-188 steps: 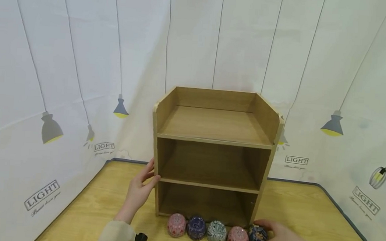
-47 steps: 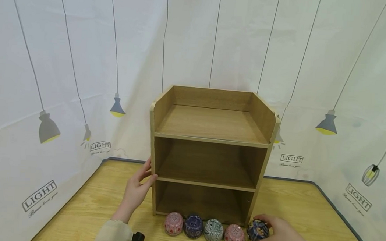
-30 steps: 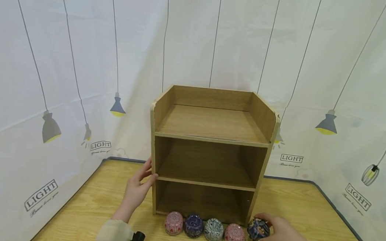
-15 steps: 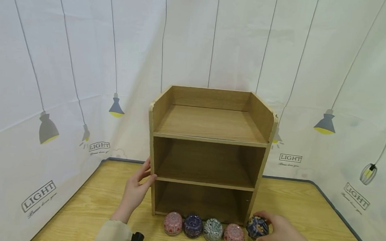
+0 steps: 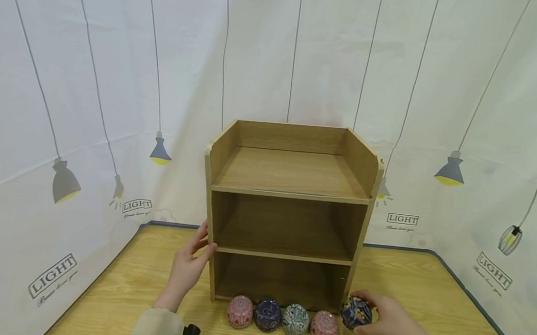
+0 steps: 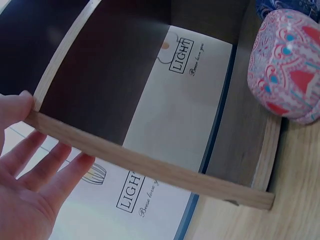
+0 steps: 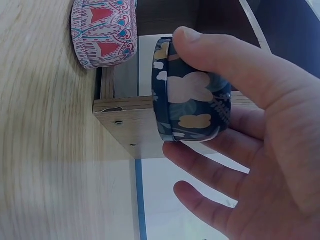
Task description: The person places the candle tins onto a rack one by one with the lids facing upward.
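A small wooden shelf (image 5: 290,195) with three levels stands mid-table. My left hand (image 5: 187,267) grips its left side panel, thumb at the front edge and fingers on the outer face, as the left wrist view also shows. At the shelf's front right corner my right hand (image 5: 390,321) holds a round dark blue tin (image 7: 192,100) with a flower pattern between thumb and fingers, raised off the table. Left of it sit a pink patterned tin (image 5: 325,328), a green-and-white one (image 5: 295,321), a purple-blue one (image 5: 267,315) and another pink one (image 5: 240,311).
The wooden tabletop (image 5: 431,300) runs out to both sides of the shelf. Behind it hangs a white backdrop (image 5: 266,60) printed with lamps, meeting the table along a dark blue border. A black strap piece (image 5: 190,334) shows at my left wrist.
The dark blue tin has risen a little and tilted in my right hand. My left hand keeps its hold on the shelf, and the row of tins stays put. The head view has shifted slightly.
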Demonstrator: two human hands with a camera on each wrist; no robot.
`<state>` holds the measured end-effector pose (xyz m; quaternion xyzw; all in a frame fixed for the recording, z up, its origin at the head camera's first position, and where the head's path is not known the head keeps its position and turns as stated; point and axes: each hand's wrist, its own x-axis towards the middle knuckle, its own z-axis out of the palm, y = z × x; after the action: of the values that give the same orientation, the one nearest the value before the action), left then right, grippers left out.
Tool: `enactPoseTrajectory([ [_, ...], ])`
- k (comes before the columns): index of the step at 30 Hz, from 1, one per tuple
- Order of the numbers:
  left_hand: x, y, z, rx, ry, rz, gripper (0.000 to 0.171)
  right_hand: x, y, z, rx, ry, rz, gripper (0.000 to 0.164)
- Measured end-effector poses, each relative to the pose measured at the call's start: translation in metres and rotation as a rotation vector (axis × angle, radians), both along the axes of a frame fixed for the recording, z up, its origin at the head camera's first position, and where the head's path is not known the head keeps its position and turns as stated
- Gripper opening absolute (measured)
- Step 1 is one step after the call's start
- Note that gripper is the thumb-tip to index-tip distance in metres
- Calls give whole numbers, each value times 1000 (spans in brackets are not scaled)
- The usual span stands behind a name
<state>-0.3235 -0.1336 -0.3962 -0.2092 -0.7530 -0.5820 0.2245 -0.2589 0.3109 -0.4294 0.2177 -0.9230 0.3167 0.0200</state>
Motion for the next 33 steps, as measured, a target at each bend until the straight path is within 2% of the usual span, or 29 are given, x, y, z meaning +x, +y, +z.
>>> enactPoseTrajectory([
  [2,4,3,4,-6,12,11,58,1,-1,1,-5,0,0,68],
  [6,4,7,3,-21,50,31,57,2,-2,4,-4,12,6,66],
  [13,-16,5,-20,-9,65,70,57,4,-5,6,13,43,-3,64],
  [16,-19,4,-24,-10,93,77,56,6,-5,7,14,49,-8,65],
  [24,-19,4,-24,-7,125,84,56,7,-6,8,6,87,6,66],
  [33,-20,4,-23,13,116,97,57,7,-8,11,-12,43,-13,65],
])
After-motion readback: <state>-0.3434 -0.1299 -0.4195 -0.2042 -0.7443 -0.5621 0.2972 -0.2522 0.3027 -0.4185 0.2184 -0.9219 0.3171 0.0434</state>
